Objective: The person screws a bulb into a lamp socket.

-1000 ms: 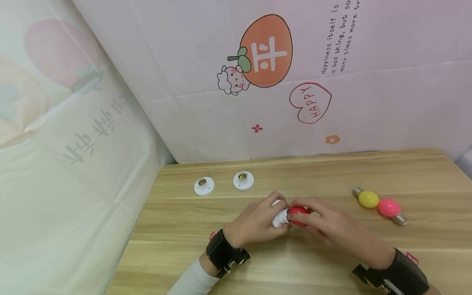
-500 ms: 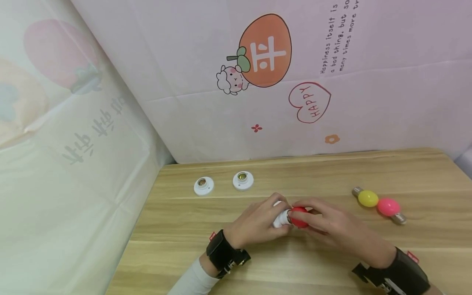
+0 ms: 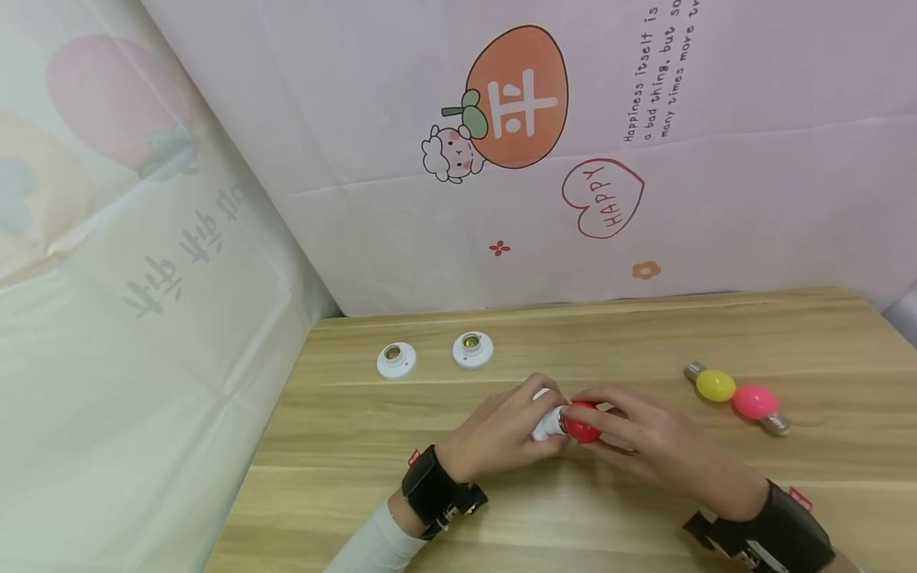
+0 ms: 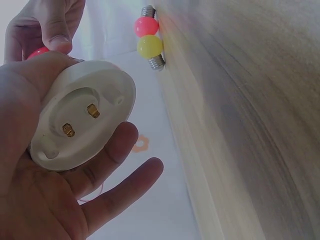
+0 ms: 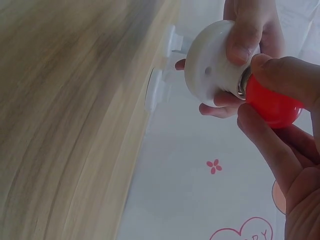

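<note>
My left hand [image 3: 497,430] grips a round white lamp holder [image 5: 202,75], tilted on its side above the table. Two brass contacts show on the holder's underside in the left wrist view, where two of the left fingers stretch out past its rim. A red light bulb [image 5: 274,109] sits at the holder's mouth, with a thin band of its metal base [image 5: 243,82] visible between glass and socket. Thumb and fingers of my right hand [image 3: 655,442] pinch the red glass from both sides. The rest of the bulb's base is hidden inside the holder.
Two more white lamp holders, a left one [image 3: 396,371] and a right one [image 3: 473,364], lie sockets up near the back of the wooden table [image 3: 344,477]. A yellow bulb [image 3: 716,386] and a pink bulb [image 3: 756,403] lie together at right. Printed cloth [image 3: 401,255] hangs behind.
My right fingers have shifted around the red bulb, and more of its red glass shows now. The left hand and lamp holder stay almost in place.
</note>
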Demonstrator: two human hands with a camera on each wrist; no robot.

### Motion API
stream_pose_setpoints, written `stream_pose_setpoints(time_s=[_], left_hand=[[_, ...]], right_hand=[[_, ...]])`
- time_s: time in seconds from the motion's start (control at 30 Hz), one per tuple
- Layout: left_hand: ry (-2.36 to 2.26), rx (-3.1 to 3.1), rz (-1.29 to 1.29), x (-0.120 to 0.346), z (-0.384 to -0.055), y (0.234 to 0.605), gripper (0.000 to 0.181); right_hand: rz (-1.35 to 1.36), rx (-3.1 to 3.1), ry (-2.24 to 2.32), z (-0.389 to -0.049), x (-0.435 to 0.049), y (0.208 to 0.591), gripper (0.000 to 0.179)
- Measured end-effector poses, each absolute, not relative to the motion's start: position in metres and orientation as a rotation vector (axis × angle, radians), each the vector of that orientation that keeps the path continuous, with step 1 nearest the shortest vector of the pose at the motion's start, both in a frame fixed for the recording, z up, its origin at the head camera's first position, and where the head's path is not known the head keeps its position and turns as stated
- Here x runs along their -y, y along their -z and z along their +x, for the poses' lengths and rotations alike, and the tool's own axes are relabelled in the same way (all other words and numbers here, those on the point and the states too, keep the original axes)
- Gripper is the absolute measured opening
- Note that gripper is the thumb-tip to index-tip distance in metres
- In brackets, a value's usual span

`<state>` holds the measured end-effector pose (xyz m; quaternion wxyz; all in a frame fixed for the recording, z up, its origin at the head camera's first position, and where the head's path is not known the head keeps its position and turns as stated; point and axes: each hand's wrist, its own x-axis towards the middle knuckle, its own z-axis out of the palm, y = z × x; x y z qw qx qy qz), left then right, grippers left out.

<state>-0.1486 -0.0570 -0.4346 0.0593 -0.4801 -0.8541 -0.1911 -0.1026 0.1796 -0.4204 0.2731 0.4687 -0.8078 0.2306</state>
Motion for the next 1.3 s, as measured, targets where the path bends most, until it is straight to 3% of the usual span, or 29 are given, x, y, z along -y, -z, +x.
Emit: stream_pose_setpoints(time_s=[0.3, 0.77, 1.17, 1.3], left_hand=[[0.545, 2.557, -1.454, 0.0575, -0.1496, 0.4362, 0.036], [0.537, 2.552, -1.414, 0.0567, -0.1492, 0.4339, 0.033], [0.572, 2.517, -1.384, 0.0575, -0.1501, 0.4330, 0.035], [0.585, 2.505, -1.381, 0.0568, -0.1495, 0.4329, 0.035]], right_hand=[[1.252, 2.165, -0.619, -0.1038, -0.1795, 0.4221, 0.052], [1.221, 2.123, -0.603, -0.1068, -0.1772, 0.4232, 0.062], [1.185, 2.136, -0.560, -0.1054, -0.1752, 0.4207, 0.052], [1.166, 2.142, -0.557, -0.1049, -0.1757, 0.4211, 0.059]])
